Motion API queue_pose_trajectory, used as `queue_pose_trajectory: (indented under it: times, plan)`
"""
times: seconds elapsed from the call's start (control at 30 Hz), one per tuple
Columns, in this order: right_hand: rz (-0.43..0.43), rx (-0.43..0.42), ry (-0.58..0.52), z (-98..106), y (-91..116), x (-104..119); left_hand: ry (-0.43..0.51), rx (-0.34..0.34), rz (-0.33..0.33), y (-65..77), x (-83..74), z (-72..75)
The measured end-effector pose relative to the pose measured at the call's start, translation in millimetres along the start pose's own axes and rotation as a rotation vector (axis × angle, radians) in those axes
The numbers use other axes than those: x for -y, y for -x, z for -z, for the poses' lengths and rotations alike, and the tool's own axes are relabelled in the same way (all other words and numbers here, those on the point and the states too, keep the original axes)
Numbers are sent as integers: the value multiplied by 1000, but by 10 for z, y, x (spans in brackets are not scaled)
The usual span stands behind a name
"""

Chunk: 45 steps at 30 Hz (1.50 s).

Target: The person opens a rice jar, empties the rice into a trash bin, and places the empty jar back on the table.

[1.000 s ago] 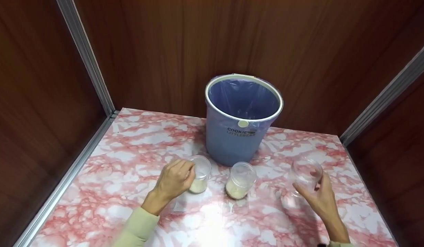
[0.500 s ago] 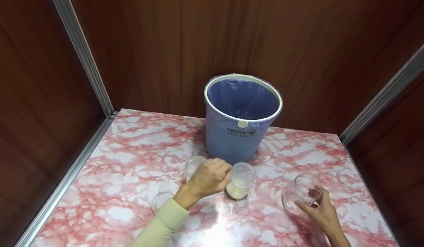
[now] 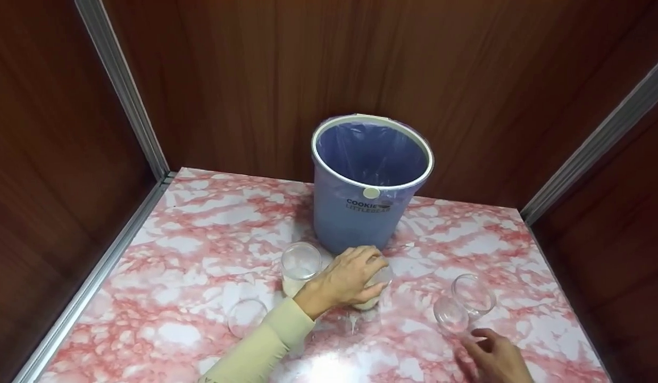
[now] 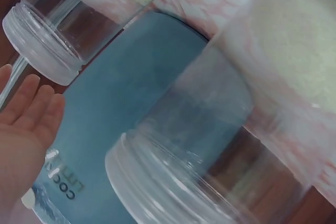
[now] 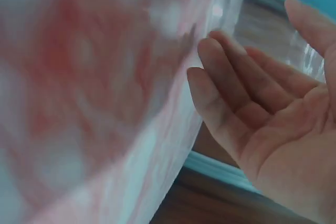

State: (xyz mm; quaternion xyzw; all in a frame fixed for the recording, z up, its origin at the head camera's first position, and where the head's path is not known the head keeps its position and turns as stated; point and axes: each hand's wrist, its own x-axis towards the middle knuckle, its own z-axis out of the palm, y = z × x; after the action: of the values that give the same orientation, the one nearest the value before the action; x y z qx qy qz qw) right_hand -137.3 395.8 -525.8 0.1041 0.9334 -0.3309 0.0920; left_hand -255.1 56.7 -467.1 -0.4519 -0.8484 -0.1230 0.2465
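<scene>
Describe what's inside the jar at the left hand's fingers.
Pale contents, unidentifiable, show low in the jar. The left hand covers part of it in the head view, and the left wrist frame cuts off its bottom.

Left hand (image 4: 25,135): bare, fingers nearly straight and side by side, their tips close to a jar rim; contact unclear.
Clear cylindrical right-hand jar (image 4: 71,27): ridged, frosted rim; pale contents at its base.
Clear cylindrical left-hand jar (image 4: 218,106): close to the camera, blurred; similar ridged rim, pale contents inside.
Blue tapered bin (image 4: 123,85): on the far side of both jars, with dark, partly hidden lettering (image 4: 68,182).
Pink-and-white marbled table (image 4: 197,1): beneath the jars.
Brown wood-grain panel (image 4: 321,211): farthest back.
</scene>
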Motion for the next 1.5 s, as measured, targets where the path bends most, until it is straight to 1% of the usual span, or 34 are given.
queue_pose_trajectory:
  times: [0.03, 0.1, 0.2, 0.27, 0.33, 0.4, 0.5, 0.57, 0.63, 0.73, 0.83, 0.93, 1.0, 1.1, 1.13, 1.2, 1.3, 1.37, 1.4, 1.43, 1.5]
  plan:
    - [16, 4, -8, -43, -7, 45, -10, 17, 4, -18, 2, 3]
    - [88, 22, -33, -139, -44, 152, -33, 62, 19, -54, 4, 11]
    - [235, 69, -73, -291, -112, 353, -63, 144, 45, -110, -2, 21]
    - [340, 103, -91, -384, -154, 493, -78, 214, 65, -146, -13, 25]
    - [406, 131, -113, -470, -194, 623, -84, 280, 84, -181, -30, 25]
    - [442, 160, -136, -552, -225, 715, -76, 342, 104, -210, -53, 17]
    - [464, 174, -152, -667, -244, 794, -64, 420, 119, -234, -90, -12]
    - [475, 158, -145, -736, -238, 821, -63, 452, 121, -234, -114, -46]
    - [496, 116, -122, -801, -230, 849, -99, 462, 111, -224, -128, -84]
    - [529, 61, -81, -889, -228, 894, -168, 441, 102, -195, -137, -139]
    - [549, 5, -42, -945, -243, 932, -218, 402, 90, -176, -139, -172]
    - [560, -72, -32, -970, -275, 973, -229, 375, 77, -172, -141, -181]
    - [574, -117, -50, -982, -302, 997, -223, 371, 75, -171, -141, -171]
    - [598, -129, -110, -997, -323, 1022, -199, 377, 74, -162, -150, -125]
    - [608, -121, -126, -999, -323, 1026, -183, 370, 72, -157, -157, -99]
    - [602, -87, -184, -999, -306, 1036, -147, 332, 55, -152, -175, -29]
    - [567, -4, -294, -966, -263, 1073, -81, 240, 5, -158, -216, 129]
    - [561, 59, -398, -923, -231, 1117, -34, 181, -33, -174, -256, 265]
    - [571, 90, -451, -894, -211, 1144, -15, 158, -51, -184, -277, 336]
    - [602, 125, -499, -860, -191, 1174, 4, 139, -66, -195, -300, 408]
    - [686, 174, -584, -783, -131, 1248, 31, 106, -98, -217, -347, 551]
